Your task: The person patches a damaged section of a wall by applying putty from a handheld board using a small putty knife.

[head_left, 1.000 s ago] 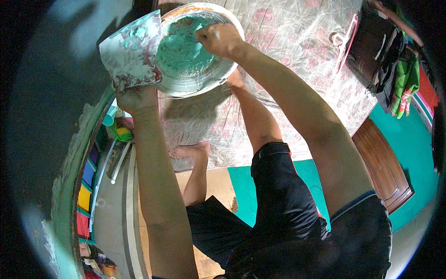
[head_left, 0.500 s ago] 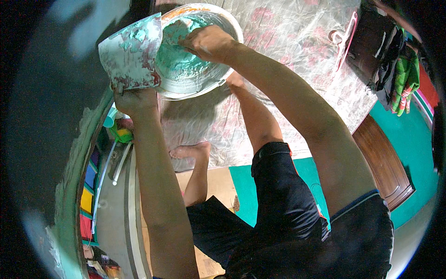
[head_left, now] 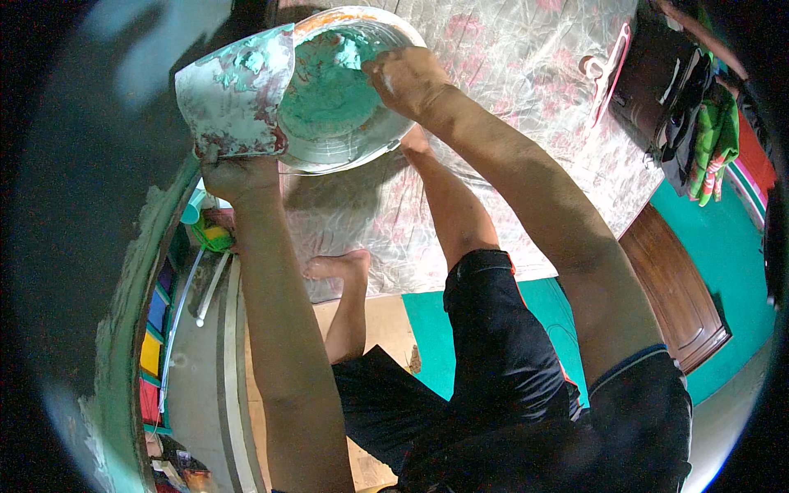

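A white bucket (head_left: 409,31) with several raised rings inside holds thick teal paste (head_left: 329,107). Its rim carries orange-brown smears. My right hand (head_left: 408,80) is closed over the bucket's right side, fingers curled, with a pale smear on its back. Whatever it grips is hidden behind the fingers. At the left, my left hand (head_left: 240,177) grips the lower edge of a flat white board (head_left: 234,94), which is stained dark red and carries blobs of teal paste. The board overlaps the bucket's left rim, and I cannot tell whether they touch.
The bucket stands over a plastic-covered, flower-patterned surface (head_left: 485,107), with my foot (head_left: 337,264) and other leg on it. A dark wall (head_left: 74,205) lies close on the left. A pink-and-white hanger (head_left: 610,78), dark bags and green cloth (head_left: 713,152) sit far right.
My right hand has moved right, from the middle of the paste to the bucket's right side, uncovering more paste. My left hand and the board have barely shifted.
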Demonstrator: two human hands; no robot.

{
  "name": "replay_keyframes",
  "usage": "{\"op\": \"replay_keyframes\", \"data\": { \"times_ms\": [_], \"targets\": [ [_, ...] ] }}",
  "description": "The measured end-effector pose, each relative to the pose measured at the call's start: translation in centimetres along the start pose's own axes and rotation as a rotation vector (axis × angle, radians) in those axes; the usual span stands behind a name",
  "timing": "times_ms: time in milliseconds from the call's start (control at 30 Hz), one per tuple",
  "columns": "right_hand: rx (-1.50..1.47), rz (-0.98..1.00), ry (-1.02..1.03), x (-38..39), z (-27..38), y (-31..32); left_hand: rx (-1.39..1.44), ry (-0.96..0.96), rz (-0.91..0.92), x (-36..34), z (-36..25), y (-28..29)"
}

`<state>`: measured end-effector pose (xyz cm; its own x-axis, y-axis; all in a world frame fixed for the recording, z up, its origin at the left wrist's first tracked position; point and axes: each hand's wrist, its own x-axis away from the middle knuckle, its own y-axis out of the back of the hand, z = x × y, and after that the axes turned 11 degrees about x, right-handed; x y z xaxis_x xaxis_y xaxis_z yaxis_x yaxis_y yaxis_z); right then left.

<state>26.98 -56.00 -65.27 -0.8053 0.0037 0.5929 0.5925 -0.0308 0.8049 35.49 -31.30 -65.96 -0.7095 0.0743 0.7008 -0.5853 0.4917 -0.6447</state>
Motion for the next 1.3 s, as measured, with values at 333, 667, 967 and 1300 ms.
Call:
{"op": "replay_keyframes", "data": {
  "times_ms": [333,667,967,1300],
  "targets": [
    [-0.147,0.026,0.000,0.2,1.1,-5.8,0.014,-0.020,-0.024,-0.2,0.1,1.4],
    [-0.077,-0.037,0.097,1.8,3.1,-5.3,0.136,0.075,0.120,-0.8,-0.5,1.5],
    [-0.328,0.074,0.046,-1.9,1.1,-5.3,0.072,0.050,0.106,-0.6,0.0,1.6],
    [-0.275,-0.042,0.314,-3.8,-1.3,-0.9,0.040,-0.034,0.107,-0.4,0.2,0.6]
  ]
}}
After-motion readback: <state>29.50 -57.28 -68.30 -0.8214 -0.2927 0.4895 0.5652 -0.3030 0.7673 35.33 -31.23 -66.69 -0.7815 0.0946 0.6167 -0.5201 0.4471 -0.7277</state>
